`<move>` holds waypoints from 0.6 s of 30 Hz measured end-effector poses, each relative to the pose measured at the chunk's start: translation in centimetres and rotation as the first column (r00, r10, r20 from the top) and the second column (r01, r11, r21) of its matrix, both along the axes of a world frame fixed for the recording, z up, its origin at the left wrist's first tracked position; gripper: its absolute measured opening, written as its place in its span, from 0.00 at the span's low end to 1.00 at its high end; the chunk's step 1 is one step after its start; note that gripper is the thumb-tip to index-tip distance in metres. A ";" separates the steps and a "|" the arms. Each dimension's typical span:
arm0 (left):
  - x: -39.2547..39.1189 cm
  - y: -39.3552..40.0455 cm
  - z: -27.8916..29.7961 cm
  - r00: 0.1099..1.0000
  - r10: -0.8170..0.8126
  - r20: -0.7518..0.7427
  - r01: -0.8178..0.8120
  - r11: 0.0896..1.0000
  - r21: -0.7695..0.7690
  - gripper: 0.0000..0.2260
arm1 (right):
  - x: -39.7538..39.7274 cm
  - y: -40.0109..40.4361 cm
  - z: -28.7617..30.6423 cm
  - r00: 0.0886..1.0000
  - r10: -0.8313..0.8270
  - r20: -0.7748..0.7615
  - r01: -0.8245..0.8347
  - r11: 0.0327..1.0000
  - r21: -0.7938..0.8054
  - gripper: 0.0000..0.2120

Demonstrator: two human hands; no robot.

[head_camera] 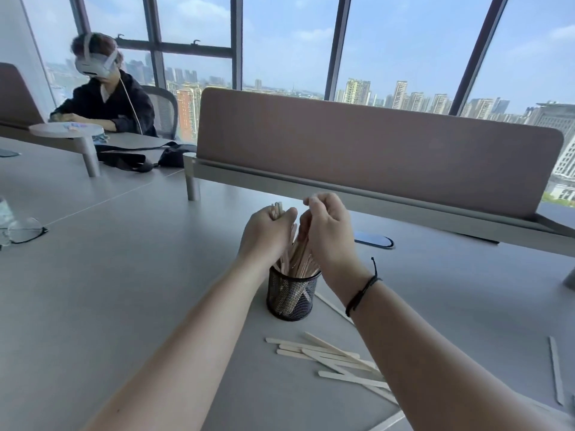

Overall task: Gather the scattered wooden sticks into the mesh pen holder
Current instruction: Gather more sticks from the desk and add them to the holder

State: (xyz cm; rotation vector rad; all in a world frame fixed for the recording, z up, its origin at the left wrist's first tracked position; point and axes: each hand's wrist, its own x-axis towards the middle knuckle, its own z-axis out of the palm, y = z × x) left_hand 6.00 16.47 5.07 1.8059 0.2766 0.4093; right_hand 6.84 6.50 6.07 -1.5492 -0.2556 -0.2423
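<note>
I have both hands, left hand [267, 230] and right hand [326, 234], curled round the wooden sticks [298, 256] standing in the mesh pen holder [292, 295]; these look light, stiff and splintery, so I'd pinch the loose sticks [329, 360] near the counter's [124, 290] front edge mid-length.

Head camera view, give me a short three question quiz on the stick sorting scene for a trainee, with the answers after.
1. True or false: the mesh pen holder lies tipped on its side.
2. Multiple choice: where is the loose pile of sticks on the table? A) nearer the camera than the holder B) behind the divider C) under the glasses
3. Fill in: the left hand grips a bundle of ____ above the holder, beside the right hand.

Key: 1. False, it stands upright. 2. A. 3. sticks.
</note>
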 end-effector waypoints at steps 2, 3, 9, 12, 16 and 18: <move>-0.3 0.3 -0.3 0.993 0.003 0.116 0.002 0.999 -0.041 0.06 | -0.1 -0.5 -0.9 0.983 -0.031 0.181 0.075 0.968 -0.241 0.10; -0.6 0.4 -0.4 0.987 0.004 0.160 0.007 0.998 -0.067 0.04 | -0.1 -0.8 -1.4 0.963 -0.038 0.266 0.129 0.933 -0.335 0.12; -1.2 0.9 -2.0 0.921 -0.138 0.364 0.104 0.988 0.112 0.11 | 0.6 -2.1 -4.1 0.907 0.132 0.399 0.211 0.677 -0.704 0.14; -1.1 0.8 -2.6 0.926 -0.179 0.332 0.141 0.981 0.136 0.13 | 0.4 -2.8 -4.3 0.881 0.180 0.437 0.231 0.642 -0.731 0.13; -1.7 1.0 -2.9 0.905 -0.247 0.347 0.191 0.964 0.188 0.25 | -0.3 -3.2 -3.5 0.957 0.152 0.246 0.031 0.792 -0.610 0.11; -2.1 1.1 -3.4 0.884 -0.298 0.360 0.226 0.947 0.229 0.30 | -0.8 -3.5 -3.4 0.991 0.059 0.123 -0.013 0.939 -0.343 0.17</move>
